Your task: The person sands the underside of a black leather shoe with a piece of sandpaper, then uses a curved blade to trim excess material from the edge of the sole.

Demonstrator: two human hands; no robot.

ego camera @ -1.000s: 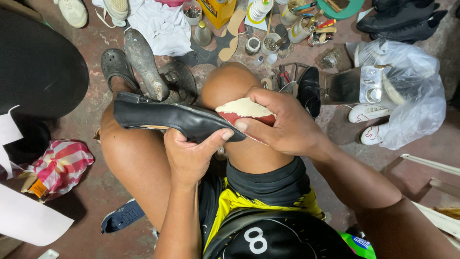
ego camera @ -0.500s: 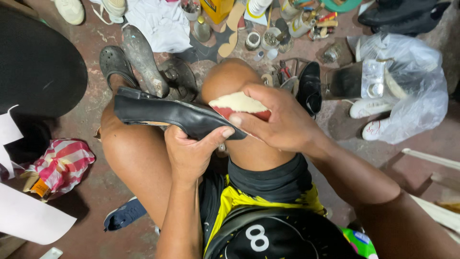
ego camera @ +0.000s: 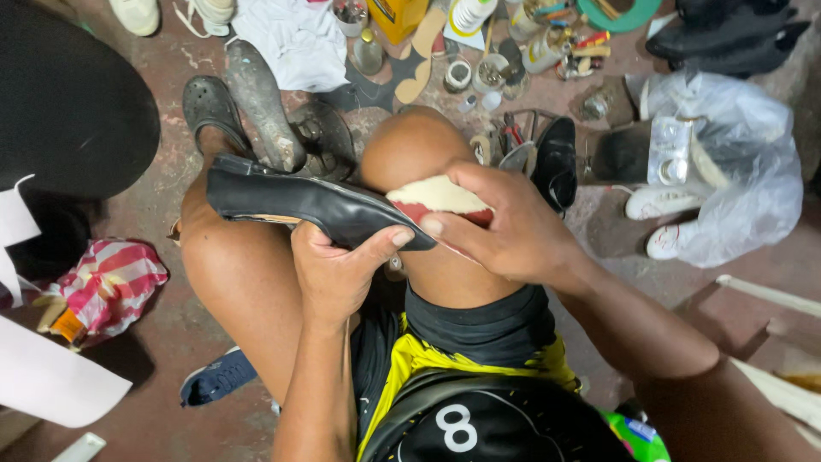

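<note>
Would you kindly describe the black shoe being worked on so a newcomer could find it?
Start at the bare knee mid-frame. Lying across the thighs is the black shoe, gripped by the left hand. Unlike the floor shoes, its tip meets a cream-and-red piece under the right hand.

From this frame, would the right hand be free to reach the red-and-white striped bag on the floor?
Probably not as things stand. The right hand is pressed on the cream sole piece at the black shoe, and the striped bag lies on the far left, beyond the left hand and thigh.
</note>
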